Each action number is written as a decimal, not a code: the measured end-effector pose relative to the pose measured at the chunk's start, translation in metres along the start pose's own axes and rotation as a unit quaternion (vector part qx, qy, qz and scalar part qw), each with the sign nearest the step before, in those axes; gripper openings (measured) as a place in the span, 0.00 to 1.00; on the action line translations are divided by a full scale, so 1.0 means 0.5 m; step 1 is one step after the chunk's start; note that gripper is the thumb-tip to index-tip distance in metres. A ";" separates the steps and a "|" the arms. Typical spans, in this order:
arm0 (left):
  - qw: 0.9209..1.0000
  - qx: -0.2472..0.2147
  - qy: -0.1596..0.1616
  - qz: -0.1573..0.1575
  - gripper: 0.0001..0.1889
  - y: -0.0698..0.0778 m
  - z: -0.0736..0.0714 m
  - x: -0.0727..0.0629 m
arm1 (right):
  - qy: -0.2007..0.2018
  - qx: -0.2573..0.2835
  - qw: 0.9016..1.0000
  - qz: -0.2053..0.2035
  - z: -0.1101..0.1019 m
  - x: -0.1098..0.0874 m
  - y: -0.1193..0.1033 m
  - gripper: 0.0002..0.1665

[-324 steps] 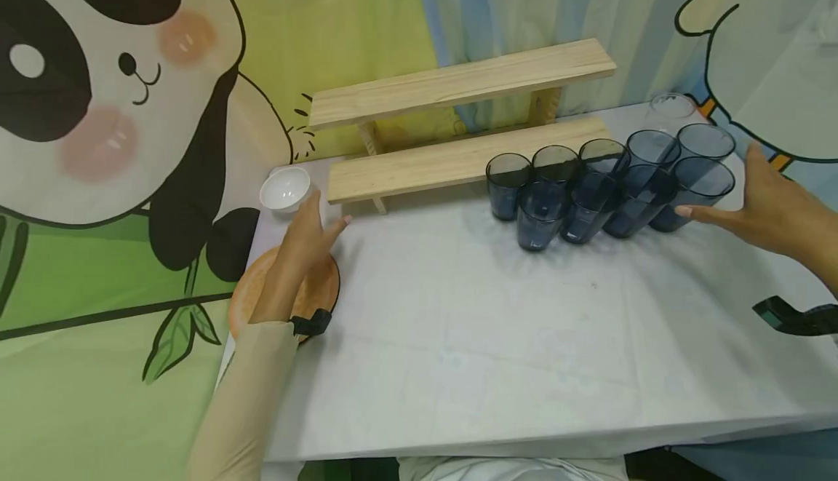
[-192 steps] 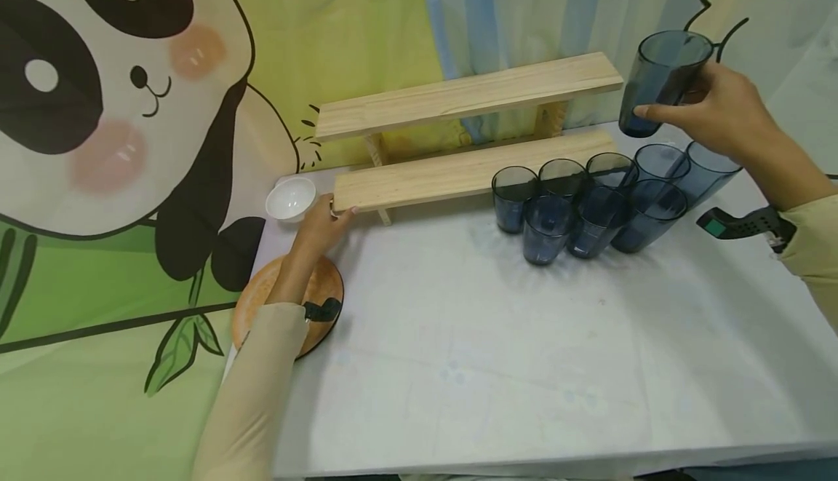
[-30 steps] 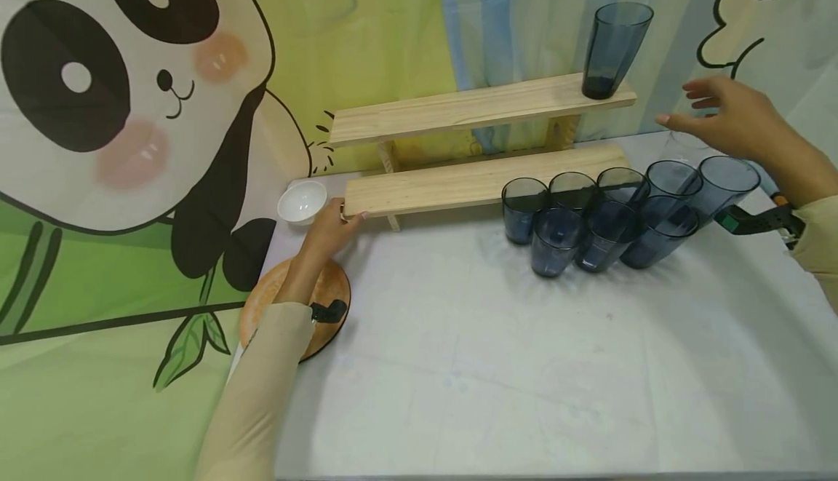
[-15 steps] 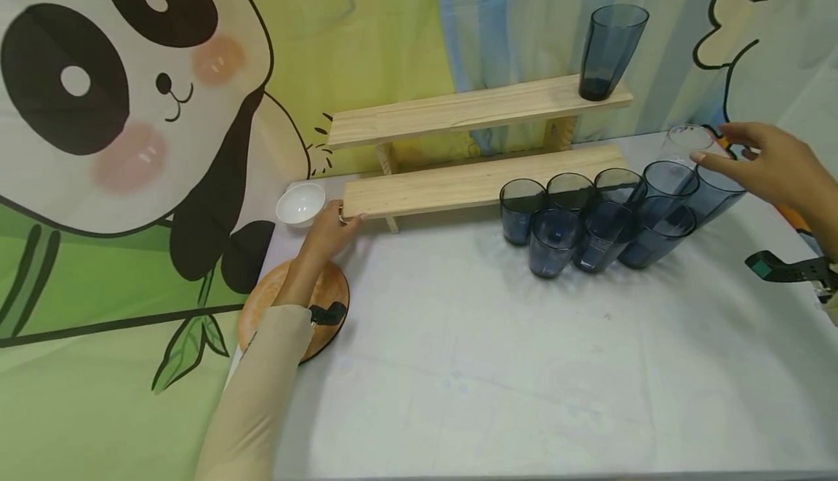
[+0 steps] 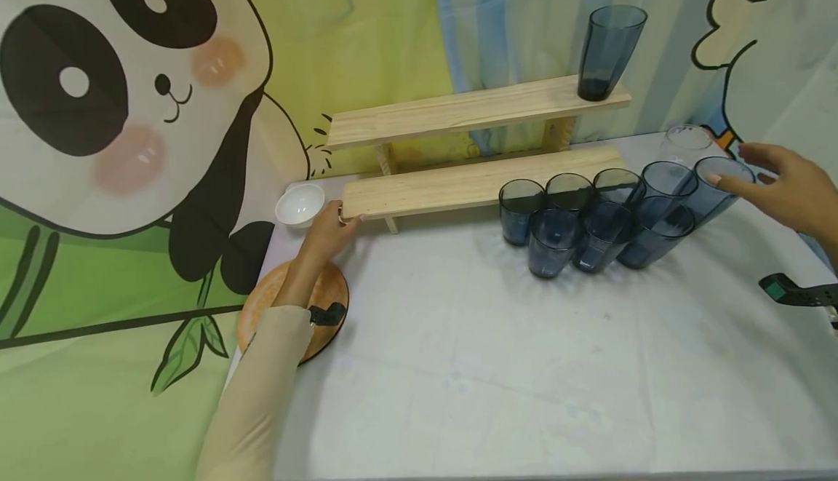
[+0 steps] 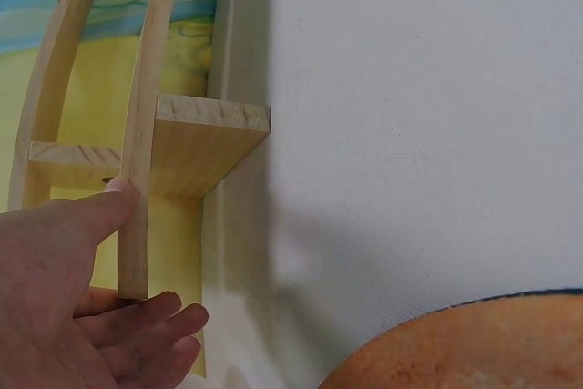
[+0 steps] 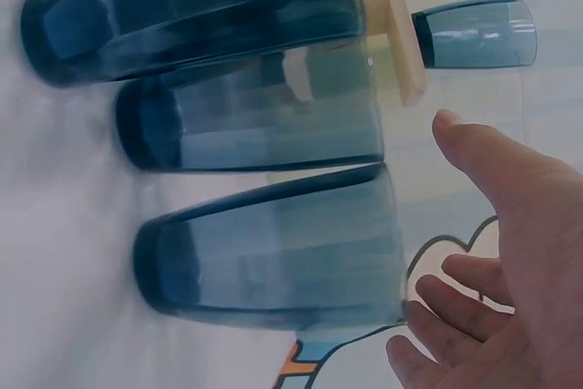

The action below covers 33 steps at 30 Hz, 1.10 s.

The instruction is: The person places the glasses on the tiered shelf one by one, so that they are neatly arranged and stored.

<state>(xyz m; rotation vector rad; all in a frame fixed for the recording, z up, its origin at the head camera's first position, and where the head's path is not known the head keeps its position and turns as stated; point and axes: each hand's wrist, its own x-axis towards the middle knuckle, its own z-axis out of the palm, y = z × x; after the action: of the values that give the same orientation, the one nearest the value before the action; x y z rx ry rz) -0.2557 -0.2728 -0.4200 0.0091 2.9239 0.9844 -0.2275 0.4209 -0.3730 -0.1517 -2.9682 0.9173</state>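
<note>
A two-tier wooden shelf [image 5: 419, 188] stands at the back of the table. My left hand [image 5: 326, 232] holds the left end of its lower board, thumb on the board and fingers around the end, as the left wrist view shows. One blue-tinted drinking glass [image 5: 610, 52] stands upright on the upper board's right end. In front of the shelf's right half, several more such glasses [image 5: 551, 244] are grouped in two rows. My right hand [image 5: 788, 186], fingers apart and holding nothing, is beside the rightmost glass [image 7: 282, 261]. Whether it touches that glass I cannot tell.
A clear glass [image 5: 686, 145] stands behind the right end of the group. At the table's left are a white bowl [image 5: 300, 204] and, under my left forearm, a round orange-brown board [image 5: 334, 292]. A printed curtain [image 5: 393, 22] hangs behind the shelf.
Earlier my right hand lifted one blue glass from the group; it now stands on the upper board, released. That hand has since moved down and right. My left hand has taken hold of the shelf.
</note>
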 end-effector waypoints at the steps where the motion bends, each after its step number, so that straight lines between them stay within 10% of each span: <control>1: 1.000 0.000 0.000 -0.001 0.38 0.001 0.000 0.000 | -0.001 0.006 1.000 0.004 0.002 -0.001 0.004 0.56; 33: 1.000 0.006 0.001 -0.011 0.39 0.003 0.003 -0.004 | -0.032 0.101 0.994 0.023 0.103 0.007 0.124 0.63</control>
<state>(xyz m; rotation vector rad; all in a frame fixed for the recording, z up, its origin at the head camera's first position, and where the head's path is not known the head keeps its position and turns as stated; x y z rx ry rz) -0.2538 -0.2706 -0.4200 -0.0232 2.9250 0.9653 -0.2286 0.4433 -0.4503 -0.1883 -2.9155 1.2430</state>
